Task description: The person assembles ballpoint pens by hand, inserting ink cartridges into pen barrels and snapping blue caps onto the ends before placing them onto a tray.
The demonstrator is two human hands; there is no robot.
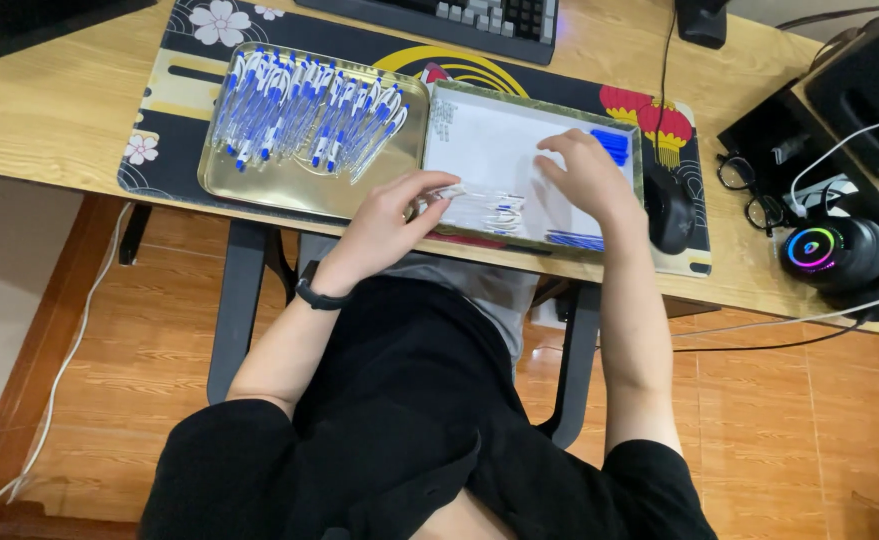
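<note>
The person's lap, in black clothing, fills the lower frame; a black wristband sits on the left wrist.

The left hand rests at the near edge of the light wooden counter, its fingers pinched on a small bundle of clear plastic pen barrels with blue tips. The bundle lies across the near rim of the shallow rectangular tray lined with white paper. How many barrels the bundle holds is hard to make out.

The right hand lies on the white paper, fingers loosely spread and curled, touching the sheet; whether it holds anything cannot be told. Just beyond it sits a small cluster of blue pen caps. A row of thin blue refills lies along the near right rim, partly hidden by the right wrist.

A black computer mouse sits just beside the tray's right edge.

To the left, touching the white-lined tray, a gold metal tray carries a heap of assembled white-and-blue pens.

Both trays rest on a black patterned desk mat with flowers and red lanterns.

Black-framed eyeglasses and a black headset with a coloured light ring lie at the right. A dark keyboard is cut off by the top edge.
</note>
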